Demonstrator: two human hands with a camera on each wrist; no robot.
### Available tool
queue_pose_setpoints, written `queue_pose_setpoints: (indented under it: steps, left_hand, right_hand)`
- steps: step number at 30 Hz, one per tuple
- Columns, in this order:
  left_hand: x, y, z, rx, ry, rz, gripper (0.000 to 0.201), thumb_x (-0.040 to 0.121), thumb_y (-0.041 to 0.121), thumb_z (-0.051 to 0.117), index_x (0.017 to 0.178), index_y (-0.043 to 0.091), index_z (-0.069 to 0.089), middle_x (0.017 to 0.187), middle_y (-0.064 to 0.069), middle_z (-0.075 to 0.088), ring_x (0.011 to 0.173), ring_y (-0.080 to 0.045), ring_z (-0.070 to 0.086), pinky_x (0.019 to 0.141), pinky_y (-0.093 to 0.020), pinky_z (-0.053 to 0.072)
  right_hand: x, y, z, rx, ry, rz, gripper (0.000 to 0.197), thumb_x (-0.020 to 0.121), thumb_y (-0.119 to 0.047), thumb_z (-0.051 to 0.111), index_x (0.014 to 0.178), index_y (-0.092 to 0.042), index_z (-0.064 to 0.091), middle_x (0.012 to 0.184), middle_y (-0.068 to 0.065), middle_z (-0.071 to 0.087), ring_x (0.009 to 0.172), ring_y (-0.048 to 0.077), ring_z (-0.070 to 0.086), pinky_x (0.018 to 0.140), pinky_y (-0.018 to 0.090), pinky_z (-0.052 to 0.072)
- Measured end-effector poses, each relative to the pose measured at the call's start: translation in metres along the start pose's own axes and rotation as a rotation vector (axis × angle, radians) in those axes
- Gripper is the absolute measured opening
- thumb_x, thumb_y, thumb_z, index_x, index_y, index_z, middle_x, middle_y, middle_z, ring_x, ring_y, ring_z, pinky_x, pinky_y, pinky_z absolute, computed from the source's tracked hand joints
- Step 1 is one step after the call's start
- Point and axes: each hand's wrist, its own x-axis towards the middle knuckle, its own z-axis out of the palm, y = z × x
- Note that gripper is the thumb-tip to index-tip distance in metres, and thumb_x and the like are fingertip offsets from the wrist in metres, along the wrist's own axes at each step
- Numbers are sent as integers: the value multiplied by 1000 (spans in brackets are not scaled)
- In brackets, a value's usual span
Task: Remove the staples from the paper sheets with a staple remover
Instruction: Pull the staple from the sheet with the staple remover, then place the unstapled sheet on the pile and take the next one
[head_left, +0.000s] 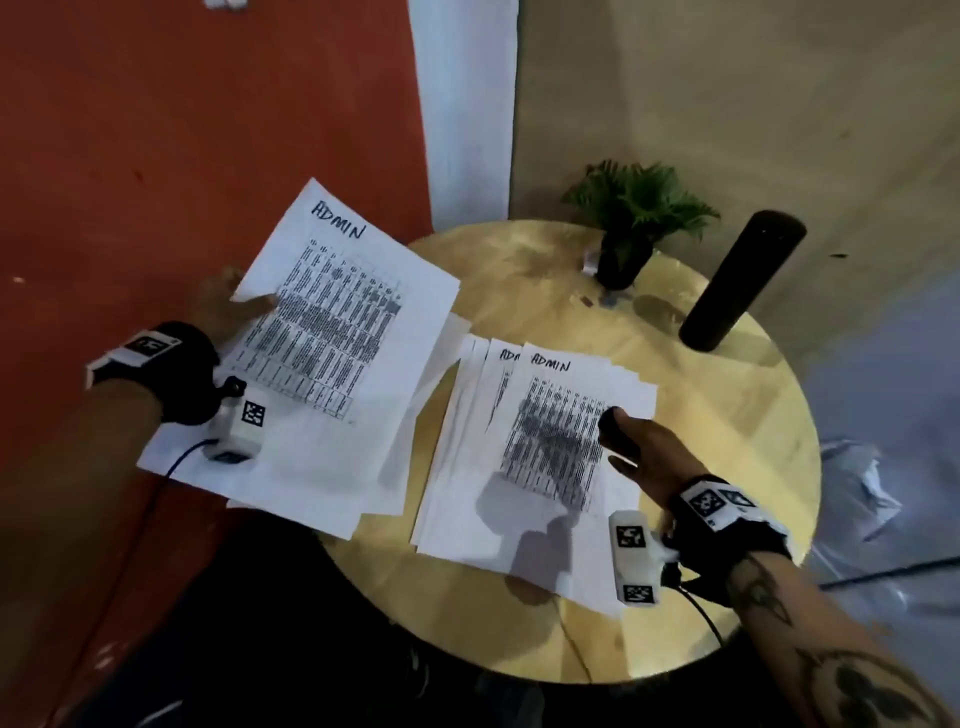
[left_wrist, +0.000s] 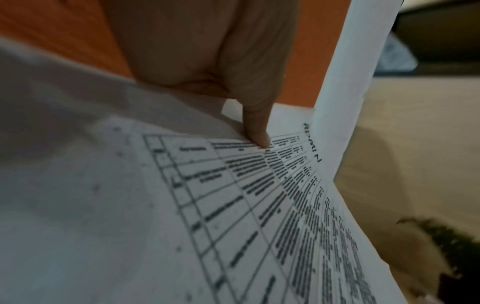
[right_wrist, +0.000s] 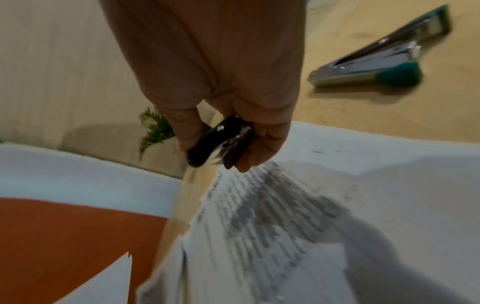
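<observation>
My left hand holds a set of printed sheets marked ADMIN, lifted off the table's left edge, thumb pressed on the top page and fingers hidden beneath. More white sheets lie under it. My right hand grips a black staple remover with metal claws, jaws squeezed together, hovering above a second fanned pile of ADMIN sheets in the middle of the round table. No staple can be made out.
A small potted plant and a black cylinder stand at the table's far side. A teal stapler lies on the wood right of the pile. Crumpled plastic lies on the floor to the right. Red floor is at left.
</observation>
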Motion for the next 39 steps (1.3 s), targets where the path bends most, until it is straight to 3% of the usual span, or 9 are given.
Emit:
queue_pose_setpoints:
  steps: [4, 9, 13, 17, 20, 26, 30, 33, 39]
  left_hand:
    - [15, -44, 25, 220, -20, -102, 47, 92, 10, 58, 132, -9, 43, 137, -28, 45, 124, -39, 45, 97, -36, 34]
    - [42, -85, 49, 446, -70, -313, 57, 95, 33, 55, 140, 4, 38, 139, -26, 43, 109, -44, 54, 93, -51, 47]
    - [56, -87, 60, 602, 30, -146, 31, 94, 4, 45, 120, -13, 51, 128, -36, 49, 119, -47, 46, 106, -51, 33]
    - [43, -55, 113, 574, 53, 60, 32, 91, 13, 50, 121, 6, 58, 121, -26, 56, 114, -43, 51, 98, -48, 42]
    - [6, -22, 173, 462, -147, 168, 27, 88, 16, 58, 113, 8, 63, 115, -22, 60, 106, -39, 57, 91, -41, 46]
    - [-39, -2, 259, 265, -400, -106, 44, 82, 25, 71, 118, 3, 58, 120, -17, 62, 114, -28, 58, 97, -33, 44]
    - [-50, -4, 278, 310, -465, -213, 72, 72, 39, 79, 129, 7, 47, 135, -14, 50, 122, -29, 51, 100, -37, 43]
    - [-53, -4, 284, 369, -503, -146, 64, 71, 37, 81, 121, 5, 55, 132, -14, 52, 116, -29, 54, 95, -34, 45]
    - [-58, 6, 288, 421, -560, -116, 57, 83, 30, 72, 128, 2, 52, 132, -14, 56, 118, -32, 54, 95, -35, 43]
  right_hand:
    - [15, 47, 2, -127, 68, 42, 38, 98, -21, 47, 125, 6, 49, 104, 15, 60, 98, 23, 56, 74, 25, 41]
    - [23, 87, 10, -209, 143, -42, 35, 97, -16, 48, 122, 7, 47, 96, 11, 56, 85, 17, 51, 72, 24, 43]
    - [21, 97, 13, -246, 158, -144, 19, 96, -19, 49, 110, -8, 52, 98, 9, 57, 89, 17, 51, 80, 28, 43]
    - [17, 104, 12, -238, 149, -175, 14, 95, -21, 50, 107, -14, 52, 96, 5, 58, 91, 18, 51, 81, 30, 42]
    - [14, 99, 14, -108, 163, -151, 14, 96, -17, 49, 106, -9, 55, 96, 9, 57, 89, 17, 51, 76, 23, 43]
    - [13, 99, 10, 26, 183, -93, 7, 85, -24, 62, 80, -19, 66, 90, 8, 65, 96, 25, 56, 98, 45, 41]
    - [16, 101, 9, 120, 166, -73, 26, 57, -45, 75, 69, -23, 71, 84, 4, 66, 91, 24, 57, 94, 41, 42]
    - [13, 98, 10, 112, 148, -71, 11, 84, -26, 62, 77, -18, 64, 85, 6, 64, 92, 24, 55, 91, 39, 40]
    - [17, 102, 7, 65, 130, -48, 12, 90, -21, 57, 81, -18, 64, 91, 9, 65, 96, 24, 56, 96, 40, 41]
